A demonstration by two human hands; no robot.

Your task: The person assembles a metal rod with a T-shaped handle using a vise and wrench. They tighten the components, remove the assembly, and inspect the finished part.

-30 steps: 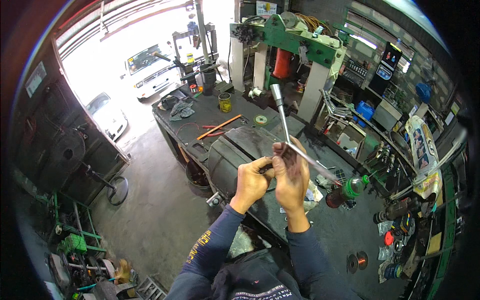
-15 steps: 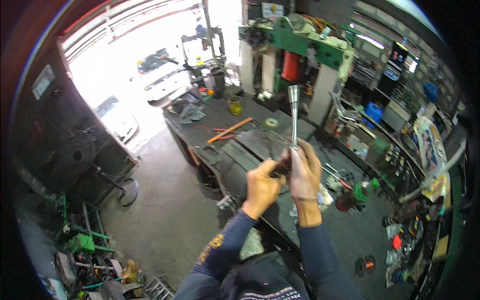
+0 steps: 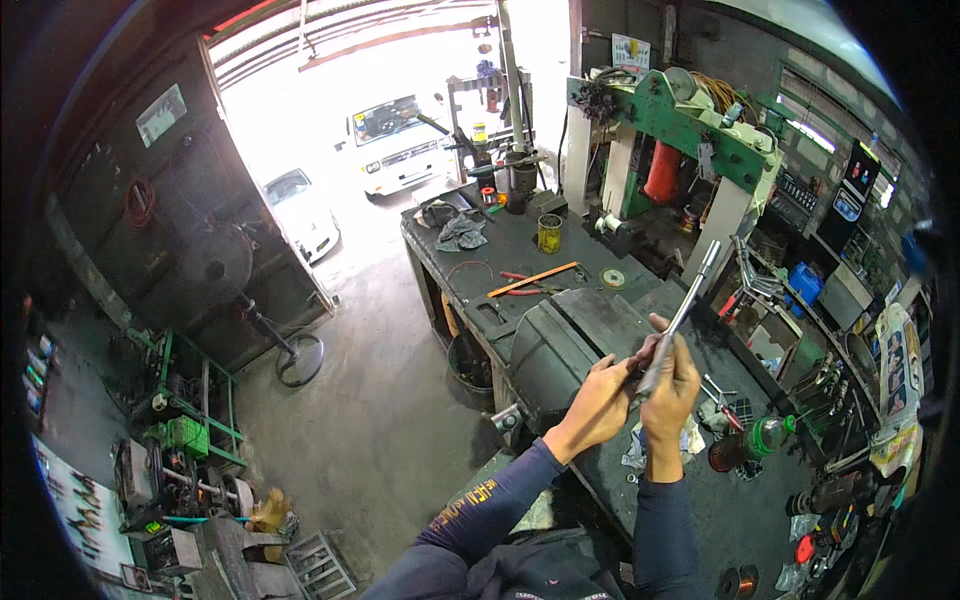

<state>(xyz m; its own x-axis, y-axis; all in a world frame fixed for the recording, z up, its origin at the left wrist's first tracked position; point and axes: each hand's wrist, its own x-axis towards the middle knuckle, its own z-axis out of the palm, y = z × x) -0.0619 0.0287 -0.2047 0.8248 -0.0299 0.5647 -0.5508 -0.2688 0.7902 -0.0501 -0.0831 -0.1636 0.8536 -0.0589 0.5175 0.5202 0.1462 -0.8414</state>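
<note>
A long silver metal rod with a wider, socket-like tip slants up and to the right above the workbench. My right hand is closed around its thicker lower part. Close against it, my left hand has its fingers curled at the rod's lower end; what they pinch is hidden. Beneath the hands lies a bulky dark metal body with grooves across its top. A crumpled white rag and a red-handled tool lie right of my right hand.
Red-handled pliers, an orange stick, a tape roll and a yellow can sit farther back. A green-capped bottle lies at right. Beyond the bench stands a green press frame; a bucket is below its left edge.
The rod has tipped from nearly upright to slanting right, and its lower part now shows in my right hand. The whole view has shifted, so the bench appears farther right and lower.
</note>
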